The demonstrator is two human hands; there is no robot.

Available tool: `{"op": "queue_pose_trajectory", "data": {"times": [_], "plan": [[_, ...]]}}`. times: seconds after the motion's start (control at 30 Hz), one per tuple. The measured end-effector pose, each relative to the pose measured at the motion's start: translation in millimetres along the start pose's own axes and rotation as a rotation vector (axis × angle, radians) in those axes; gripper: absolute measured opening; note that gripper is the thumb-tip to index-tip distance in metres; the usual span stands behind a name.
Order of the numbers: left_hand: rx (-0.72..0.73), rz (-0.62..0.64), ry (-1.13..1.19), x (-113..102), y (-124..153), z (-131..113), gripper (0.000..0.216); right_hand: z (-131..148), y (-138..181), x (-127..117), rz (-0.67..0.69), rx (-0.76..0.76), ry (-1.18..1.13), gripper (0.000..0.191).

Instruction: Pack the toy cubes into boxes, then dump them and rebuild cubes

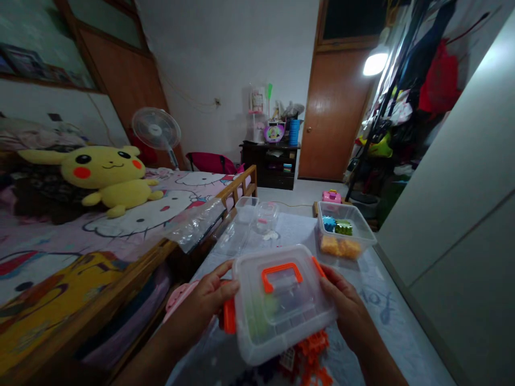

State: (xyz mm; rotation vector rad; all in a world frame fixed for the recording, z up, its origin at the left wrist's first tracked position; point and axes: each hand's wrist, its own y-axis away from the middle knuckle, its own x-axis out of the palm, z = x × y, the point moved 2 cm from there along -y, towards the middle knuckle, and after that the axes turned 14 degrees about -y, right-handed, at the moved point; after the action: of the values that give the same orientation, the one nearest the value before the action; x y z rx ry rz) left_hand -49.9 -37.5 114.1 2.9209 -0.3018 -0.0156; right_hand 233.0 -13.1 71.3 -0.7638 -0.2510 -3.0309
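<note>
The left hand (215, 292) and right hand (341, 292) held the lidded box (284, 308) above the table (402, 332), between its side edges, half-curled fingers clasping opposite sides, apparently to balance its weight

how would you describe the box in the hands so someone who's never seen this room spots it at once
A pale surface runs between the bed and a tall pale panel. Over its near end, the left hand and right hand hold a translucent lidded box. Its orange handle and orange side clips set it apart from the open clear bin farther back.
</note>
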Motion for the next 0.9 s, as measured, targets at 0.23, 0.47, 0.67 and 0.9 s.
{"op": "queue_pose_trajectory", "data": {"times": [0.23, 0.47, 0.67, 0.9], "plan": [[0.124, -0.321, -0.067, 16.3, -0.5, 3.8, 0.057, -14.0, -5.6, -9.2, -0.084, -0.030, 0.000, 0.062], [0.137, -0.245, 0.249, 37.1, 2.6, 15.5, 0.065, -16.7, -2.7, -15.8, -0.215, -0.110, 0.023, 0.060], [0.142, -0.174, 0.397, 31.4, 4.3, 18.4, 0.062, -16.3, -2.8, -17.5, -0.216, -0.136, 0.017, 0.053], [0.118, -0.141, 0.438, 27.6, 5.1, 21.4, 0.054, -21.7, -9.8, -30.4, -0.300, -0.265, 0.219, 0.037]]}}
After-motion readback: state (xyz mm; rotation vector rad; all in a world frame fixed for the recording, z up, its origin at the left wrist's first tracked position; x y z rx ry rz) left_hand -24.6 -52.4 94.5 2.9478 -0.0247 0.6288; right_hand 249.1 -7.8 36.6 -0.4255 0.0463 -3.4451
